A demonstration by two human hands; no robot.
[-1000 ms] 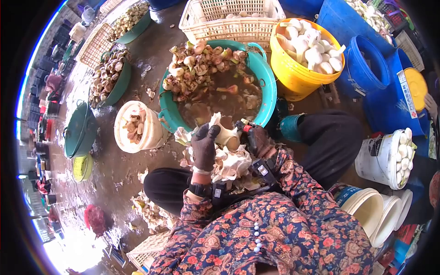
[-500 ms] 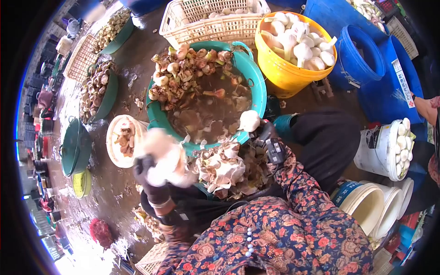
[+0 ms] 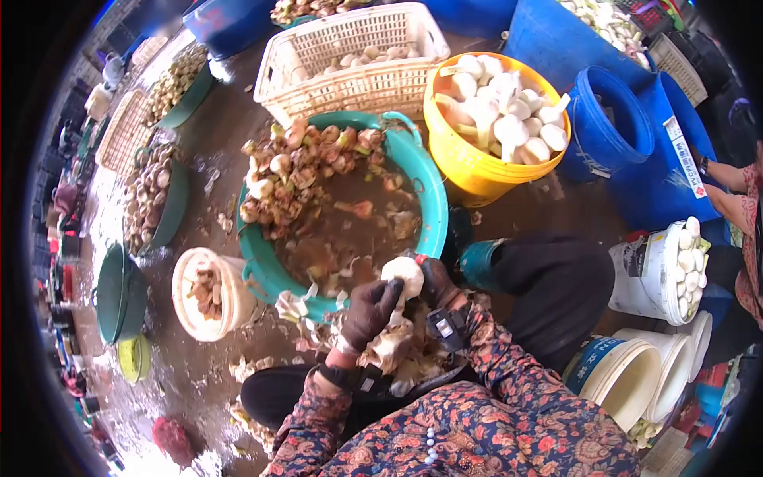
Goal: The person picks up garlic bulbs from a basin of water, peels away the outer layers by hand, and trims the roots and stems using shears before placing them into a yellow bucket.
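Far left I see a white bucket [image 3: 184,318] w/ brownish trimmings, just beside the teal basin [image 3: 435,208]. The basin holds murky water & unpeeled bulbs [image 3: 290,171] heaped on its left side. Below the basin's near rim is the left hand [image 3: 367,312], dark glove, fingers curled onto the white bulb [image 3: 404,273]. The bulb sits btwn both hands, above the peel pile [image 3: 395,350] on the lap. The right hand [image 3: 439,285], also gloved, is clenched on the bulb's other side; can't tell if it grips anything else. Further right: yellow bucket [image 3: 465,171] heaped w/ peeled bulbs [image 3: 497,111], then a white pail [image 3: 640,274] w/ more.
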